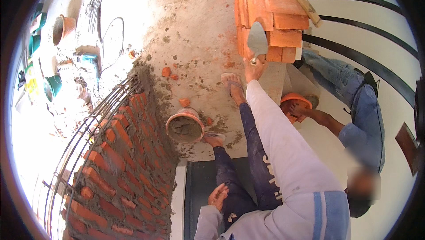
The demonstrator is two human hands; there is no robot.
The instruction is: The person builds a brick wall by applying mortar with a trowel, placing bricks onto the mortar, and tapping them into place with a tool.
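Your right hand (254,68), at the end of your outstretched arm, is closed around the handle of a trowel (257,39). The trowel's pale, pointed blade lies over the near end of a stack of orange bricks (292,38); whether it touches them, you cannot tell from this view. A wooden stick (301,0) rests across the stack. Your left hand (218,195) is beside your thigh, fingers loosely spread and slightly curled, with nothing visible in it. Near your sandalled feet, an orange bucket (191,111) holds grey mortar (186,129), with broken brick pieces (166,71) on the floor beyond. To your left stands a mortar-smeared brick wall (113,173); to your right, a co-worker in blue (361,140) reaches into an orange container (294,96)
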